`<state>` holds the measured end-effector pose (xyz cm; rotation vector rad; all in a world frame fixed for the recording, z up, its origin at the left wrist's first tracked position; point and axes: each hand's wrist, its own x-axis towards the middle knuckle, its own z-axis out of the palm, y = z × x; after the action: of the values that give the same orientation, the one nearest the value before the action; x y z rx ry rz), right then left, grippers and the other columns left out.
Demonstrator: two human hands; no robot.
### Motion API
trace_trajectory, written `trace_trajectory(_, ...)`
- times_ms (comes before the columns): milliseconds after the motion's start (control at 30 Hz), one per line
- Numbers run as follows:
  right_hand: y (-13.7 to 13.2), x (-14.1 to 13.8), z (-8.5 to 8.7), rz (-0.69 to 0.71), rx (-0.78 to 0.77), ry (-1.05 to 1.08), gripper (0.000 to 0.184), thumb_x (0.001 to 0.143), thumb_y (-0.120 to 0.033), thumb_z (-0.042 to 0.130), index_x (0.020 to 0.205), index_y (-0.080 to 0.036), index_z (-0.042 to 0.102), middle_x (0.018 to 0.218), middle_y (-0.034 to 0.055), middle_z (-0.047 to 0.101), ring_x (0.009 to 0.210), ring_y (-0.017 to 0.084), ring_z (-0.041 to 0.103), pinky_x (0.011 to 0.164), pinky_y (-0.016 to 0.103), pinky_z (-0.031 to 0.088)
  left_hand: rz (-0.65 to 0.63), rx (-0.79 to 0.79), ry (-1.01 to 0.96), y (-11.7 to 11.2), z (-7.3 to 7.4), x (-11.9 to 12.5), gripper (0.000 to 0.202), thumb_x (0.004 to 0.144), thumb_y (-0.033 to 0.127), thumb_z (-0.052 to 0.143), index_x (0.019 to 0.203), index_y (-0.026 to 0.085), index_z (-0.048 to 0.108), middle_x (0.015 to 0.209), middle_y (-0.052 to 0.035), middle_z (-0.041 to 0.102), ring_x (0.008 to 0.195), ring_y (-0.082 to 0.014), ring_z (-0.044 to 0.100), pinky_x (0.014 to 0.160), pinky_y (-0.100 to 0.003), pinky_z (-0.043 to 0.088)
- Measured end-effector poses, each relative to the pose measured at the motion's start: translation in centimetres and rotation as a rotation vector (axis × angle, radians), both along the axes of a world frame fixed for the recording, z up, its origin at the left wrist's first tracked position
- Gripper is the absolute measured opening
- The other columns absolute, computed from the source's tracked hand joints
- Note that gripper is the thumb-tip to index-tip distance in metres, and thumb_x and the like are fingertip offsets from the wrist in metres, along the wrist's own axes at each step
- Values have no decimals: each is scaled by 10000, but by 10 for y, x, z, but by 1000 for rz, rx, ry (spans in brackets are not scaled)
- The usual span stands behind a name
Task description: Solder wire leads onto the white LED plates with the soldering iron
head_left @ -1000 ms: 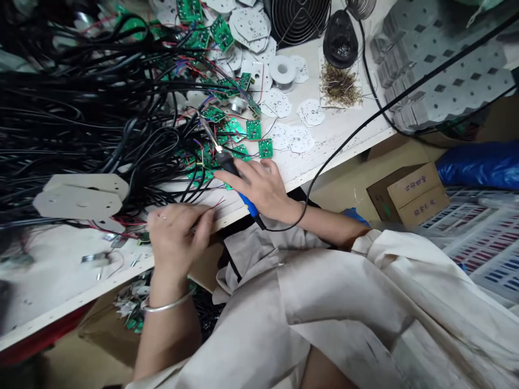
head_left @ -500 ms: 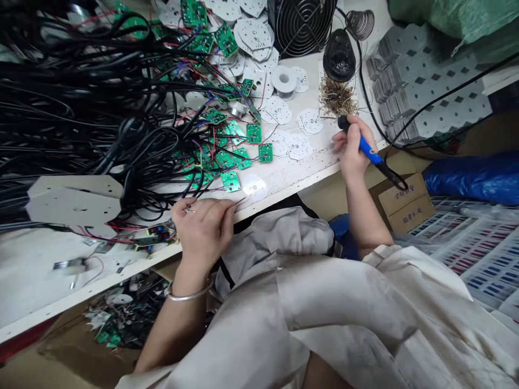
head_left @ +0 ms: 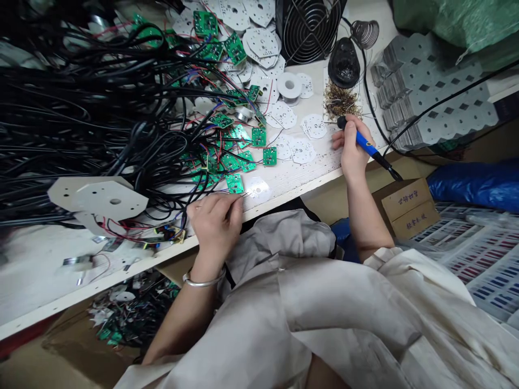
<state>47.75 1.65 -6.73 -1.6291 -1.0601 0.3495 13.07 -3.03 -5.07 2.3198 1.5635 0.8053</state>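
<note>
My right hand is wrapped round the blue handle of a soldering iron, its black front end pointing up and left. The iron's tip cannot be made out. At the bench edge my left hand is closed in a pinch on a thin wire, most of it hidden by the fingers. Just beyond those fingertips lies a white octagonal circuit board, flat on the bench. A small green circuit board touches or nearly touches its left side.
Black cables pile up on the left, with green boards among their ends. A solder spool, a fan and a soldering iron stand stand at the back. Grey stacked plates lie right. White octagonal plates rest on the cables.
My left hand has moved right and slightly up, bringing the wire close to the white octagonal board. My right hand stays nearly in place with the iron. The view has shifted slightly.
</note>
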Motion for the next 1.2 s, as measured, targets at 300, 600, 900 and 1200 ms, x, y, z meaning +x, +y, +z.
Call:
trace_trajectory(300,1,-3,4,-19,65,110,598,919,-727,490,1135,-192,649,680,-22,672,503,87,601,574,269,563,81,-32,-66,0,1,6,222,959,377,590,841,244,724,860,-36,763,838,-215,692,846,-418,369)
trace_trajectory(600,-3,-2,1,-37,111,108,518,938,-681,508,1098,-210,655,660,-39,656,478,77,580,503,234,503,65,28,-30,0,-2,6,207,943,358,585,819,239,700,835,-33,738,831,-218,682,835,-411,356)
trace_trajectory(900,-77,-101,10,352,206,-76,316,1010,-431,497,1272,-283,591,986,38,760,833,186,768,765,371,648,24,-137,-3,5,10,9,151,931,304,573,849,237,680,917,-19,751,944,-222,669,889,-418,330)
trace_trajectory(1200,-73,-140,-7,587,308,-474,384,998,-337,546,1379,-281,543,1087,59,733,1029,183,702,881,297,608,-34,-111,-62,2,10,11,135,922,277,634,789,251,648,930,34,787,959,-219,690,936,-454,319)
